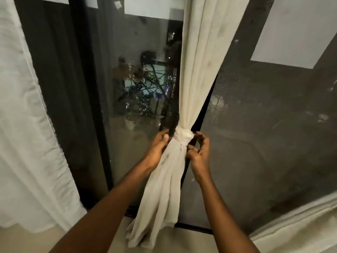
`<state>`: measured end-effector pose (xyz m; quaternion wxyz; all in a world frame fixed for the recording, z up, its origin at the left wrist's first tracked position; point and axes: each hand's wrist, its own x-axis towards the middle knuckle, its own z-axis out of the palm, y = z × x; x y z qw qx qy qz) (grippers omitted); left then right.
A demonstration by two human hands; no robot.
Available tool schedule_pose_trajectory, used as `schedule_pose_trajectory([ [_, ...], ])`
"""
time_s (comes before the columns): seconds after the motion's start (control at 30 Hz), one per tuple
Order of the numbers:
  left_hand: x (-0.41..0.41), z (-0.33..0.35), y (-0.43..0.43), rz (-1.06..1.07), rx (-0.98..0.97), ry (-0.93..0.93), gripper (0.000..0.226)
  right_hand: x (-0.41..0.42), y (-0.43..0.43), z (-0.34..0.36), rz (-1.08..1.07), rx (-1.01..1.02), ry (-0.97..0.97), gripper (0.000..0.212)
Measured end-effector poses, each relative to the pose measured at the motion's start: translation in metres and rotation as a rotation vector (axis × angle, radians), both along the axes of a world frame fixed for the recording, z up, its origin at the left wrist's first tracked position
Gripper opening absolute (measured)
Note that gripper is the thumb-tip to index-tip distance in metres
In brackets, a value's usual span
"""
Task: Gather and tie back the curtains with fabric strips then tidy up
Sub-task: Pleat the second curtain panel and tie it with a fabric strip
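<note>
A beige curtain (197, 73) hangs in the middle of the view, gathered into a narrow bunch. A band of the same beige fabric, the tie strip (182, 137), is wrapped tight round the bunch. Below the band the cloth fans out down to the floor. My left hand (158, 149) lies against the left side of the bunch just under the band, thumb up by the knot. My right hand (198, 149) is on the right side, its fingers curled and pinching the cloth at the band's lower edge.
A white curtain (27, 125) hangs loose on the left. Behind the bunch stand dark glass doors with a black frame (94, 110) and a mesh screen (264, 115) at the right. More pale fabric (300, 229) lies at the lower right.
</note>
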<state>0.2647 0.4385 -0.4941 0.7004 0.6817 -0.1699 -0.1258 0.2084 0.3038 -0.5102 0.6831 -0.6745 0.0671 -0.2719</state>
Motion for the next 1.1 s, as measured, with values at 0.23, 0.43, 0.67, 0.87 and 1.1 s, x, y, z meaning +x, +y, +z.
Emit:
schedule_pose_trajectory([
  [0.23,-0.003,-0.053,0.0,-0.027,0.331,0.024,0.066,0.008,0.013,-0.041,0.311,-0.319,0.461,0.082],
  [0.43,-0.008,-0.087,0.004,-0.058,0.388,0.124,0.069,0.005,0.019,-0.082,0.357,-0.433,0.531,0.067],
  [0.67,-0.026,-0.118,0.005,0.155,0.407,0.019,0.075,-0.003,0.018,-0.113,0.323,-0.453,0.617,0.051],
  [0.87,-0.032,-0.124,0.004,0.143,0.34,0.051,0.079,-0.002,0.018,-0.119,0.144,-0.299,0.607,0.043],
  [1.1,-0.035,-0.115,-0.003,0.119,0.417,0.106,0.084,0.005,0.024,-0.114,0.197,-0.412,0.551,0.047],
])
